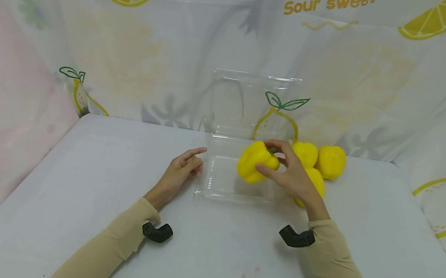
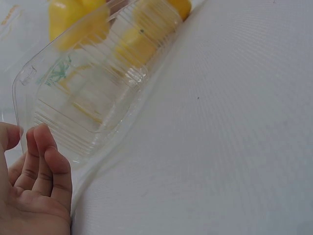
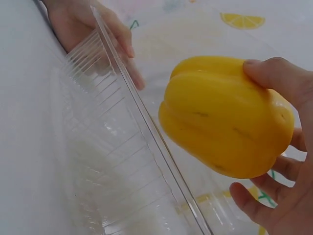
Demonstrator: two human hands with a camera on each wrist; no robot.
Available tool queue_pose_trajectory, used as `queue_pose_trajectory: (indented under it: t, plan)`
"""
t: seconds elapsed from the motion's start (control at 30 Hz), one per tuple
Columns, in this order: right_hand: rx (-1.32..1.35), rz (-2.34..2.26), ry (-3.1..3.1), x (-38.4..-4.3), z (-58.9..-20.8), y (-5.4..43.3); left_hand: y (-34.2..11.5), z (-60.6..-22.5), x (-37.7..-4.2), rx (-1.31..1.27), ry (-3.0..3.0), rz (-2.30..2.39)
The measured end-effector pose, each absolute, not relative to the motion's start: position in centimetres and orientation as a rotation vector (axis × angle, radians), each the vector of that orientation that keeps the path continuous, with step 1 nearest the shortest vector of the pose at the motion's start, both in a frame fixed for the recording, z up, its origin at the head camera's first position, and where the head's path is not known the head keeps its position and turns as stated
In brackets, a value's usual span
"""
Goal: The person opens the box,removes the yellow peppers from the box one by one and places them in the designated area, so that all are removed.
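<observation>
My right hand (image 1: 292, 176) holds a yellow bell pepper (image 1: 255, 162) above the clear plastic container (image 1: 215, 187), thumb on one side and fingers near its green stem. In the right wrist view the bell pepper (image 3: 225, 115) hangs over the container's rim (image 3: 146, 117), apart from it. At the container's left side, my left hand (image 1: 180, 169) grips the rim lightly: one finger lies along the edge, the others curl below it. From the left wrist view, the fingertips (image 2: 43, 134) meet the clear wall. The container's hinged lid (image 1: 233, 99) stands raised at the back.
Several more yellow bell peppers (image 1: 330, 162) cluster right of the container, partly hidden behind my right hand. A white cloth covers the table (image 1: 116, 151). Lemon-printed curtains (image 1: 166, 52) hang behind it. A black wrist device (image 1: 297, 237) sits at each sleeve.
</observation>
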State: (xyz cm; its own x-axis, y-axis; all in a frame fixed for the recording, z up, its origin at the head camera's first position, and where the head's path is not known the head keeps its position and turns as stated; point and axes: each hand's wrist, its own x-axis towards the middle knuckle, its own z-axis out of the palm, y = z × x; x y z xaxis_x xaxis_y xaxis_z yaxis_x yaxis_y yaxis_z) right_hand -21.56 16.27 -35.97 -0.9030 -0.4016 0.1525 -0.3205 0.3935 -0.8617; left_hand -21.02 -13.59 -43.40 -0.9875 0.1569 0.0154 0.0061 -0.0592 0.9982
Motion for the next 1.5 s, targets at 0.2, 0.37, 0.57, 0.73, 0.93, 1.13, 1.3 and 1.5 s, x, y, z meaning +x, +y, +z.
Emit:
queue_pose_trajectory:
  t: [0.2, 0.37, 0.57, 0.73, 0.93, 1.13, 1.3, 1.5]
  plan:
    - [-0.648, -1.547, 2.543, -21.4, -35.7, 16.7, -13.6, -43.3, -21.0, 0.176, 2.079, 2.207]
    - [-0.645, -1.529, 2.576, -21.3, -35.6, 17.1, -13.5, -43.3, -20.9, 0.177, 2.073, 2.215]
    - [-0.625, -1.592, 2.577, -21.2, -35.2, 17.6, -13.5, -43.3, -20.9, 0.157, 2.069, 2.219]
    - [-0.62, -1.666, 2.563, -21.0, -34.9, 18.4, -13.5, -43.3, -20.9, 0.159, 2.072, 2.21]
    - [-0.617, -1.682, 2.577, -20.9, -34.7, 19.2, -13.4, -43.0, -20.7, 0.174, 2.054, 2.232]
    - [-0.559, -1.644, 2.582, -20.9, -33.9, 20.4, -13.4, -43.0, -20.8, 0.185, 2.053, 2.229]
    - [-0.495, -1.639, 2.588, -20.7, -33.2, 22.2, -13.4, -43.0, -20.8, 0.184, 2.046, 2.231]
    - [-0.447, -1.664, 2.569, -20.3, -32.7, 24.0, -13.5, -43.2, -20.8, 0.204, 2.036, 2.238]
